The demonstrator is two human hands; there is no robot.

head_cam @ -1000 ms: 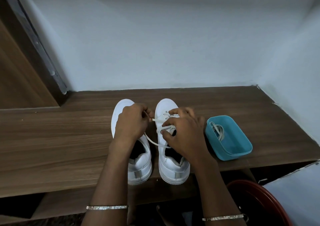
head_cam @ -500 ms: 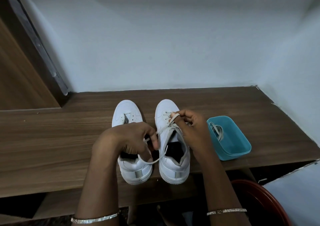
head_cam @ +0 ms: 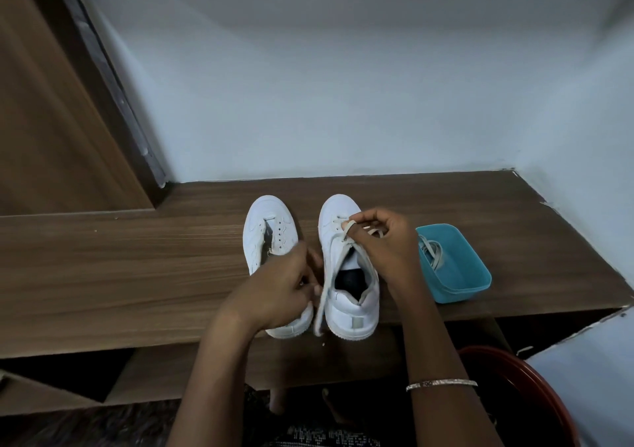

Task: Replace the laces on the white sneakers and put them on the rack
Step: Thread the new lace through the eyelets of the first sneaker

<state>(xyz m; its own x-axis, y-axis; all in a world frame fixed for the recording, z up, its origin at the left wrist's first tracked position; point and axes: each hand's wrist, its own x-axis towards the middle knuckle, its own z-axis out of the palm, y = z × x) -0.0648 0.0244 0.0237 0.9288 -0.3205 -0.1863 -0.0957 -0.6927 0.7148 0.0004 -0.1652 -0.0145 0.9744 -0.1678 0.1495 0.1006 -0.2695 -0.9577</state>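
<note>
Two white sneakers stand side by side on the wooden shelf, toes toward the wall. The left sneaker has bare eyelets and no lace. On the right sneaker a white lace runs from the top eyelets down its left side to the heel. My right hand pinches the lace at the eyelets. My left hand grips the lace lower down, between the two shoes, and covers the left sneaker's heel.
A teal plastic tub with a grey lace coiled inside sits right of the shoes. A red round basin lies below the shelf's right end. A wooden panel rises at the left; pale walls close the back and right.
My left hand has drawn the lace down and toward me, so it now hangs to the right sneaker's heel. My right hand has stayed at the eyelets.
</note>
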